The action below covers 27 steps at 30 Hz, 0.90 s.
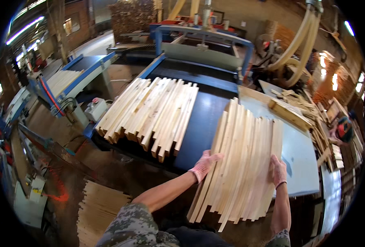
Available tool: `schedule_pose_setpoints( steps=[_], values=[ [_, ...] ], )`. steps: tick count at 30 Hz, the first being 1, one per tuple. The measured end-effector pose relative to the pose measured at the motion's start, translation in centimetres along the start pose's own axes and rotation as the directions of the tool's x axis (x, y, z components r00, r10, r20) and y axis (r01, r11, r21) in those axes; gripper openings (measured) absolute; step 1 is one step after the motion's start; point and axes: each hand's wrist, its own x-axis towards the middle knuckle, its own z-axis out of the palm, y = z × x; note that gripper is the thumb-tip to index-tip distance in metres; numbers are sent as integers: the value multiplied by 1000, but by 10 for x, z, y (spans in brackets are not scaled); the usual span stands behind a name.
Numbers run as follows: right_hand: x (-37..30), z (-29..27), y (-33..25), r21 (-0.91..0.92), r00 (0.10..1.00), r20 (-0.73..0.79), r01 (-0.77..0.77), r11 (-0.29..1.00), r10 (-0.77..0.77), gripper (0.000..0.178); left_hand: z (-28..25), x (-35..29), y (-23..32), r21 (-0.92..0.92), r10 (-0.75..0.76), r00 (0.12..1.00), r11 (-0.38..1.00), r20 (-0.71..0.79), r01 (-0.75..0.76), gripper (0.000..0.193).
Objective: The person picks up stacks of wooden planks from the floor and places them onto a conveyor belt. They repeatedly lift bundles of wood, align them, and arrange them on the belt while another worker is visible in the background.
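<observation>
Between my two gloved hands is a bundle of long pale wood strips (242, 160), lying side by side with uneven ends. My left hand (206, 164) presses on the bundle's left edge, its thumb on the outermost strip. On the opposite edge, my right hand (278, 169) is closed against the side, fingers partly hidden. The bundle's far part lies over the blue-grey side table and the belt's edge; its near ends overhang toward me. To the left, a second row of wood strips (149, 111) rests on the dark conveyor belt (201, 119), its near ends staggered.
A blue machine frame (205, 29) spans the belt's far end. Offcuts and a thick board (289, 115) lie on the side table (304, 160) at right. A control box (96, 108) stands left of the belt. More strips (100, 210) are stacked low at my left.
</observation>
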Motion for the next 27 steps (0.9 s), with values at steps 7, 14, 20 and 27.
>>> schedule_pose_setpoints(
  steps=[7, 14, 20, 27],
  values=[
    [102, 41, 41, -230, 999, 23, -31, 973, 37, 54, 7, 91, 49, -40, -365, 925, 928, 110, 371, 75],
    [177, 112, -21, -148, 986, 142, -62, 987, 83, 81, -8, 193, 118, 981, 0, 998, -184, -65, 64, 73],
    [194, 186, -4, -90, 973, 230, 7, 996, 14, 109, 4, 144, 172, 967, 417, 876, -175, 242, -184, 86],
    [181, 163, -35, -341, 875, 480, 125, 932, 58, 99, -33, 136, 124, 962, 354, 935, -260, 12, 86, 90]
  ],
)
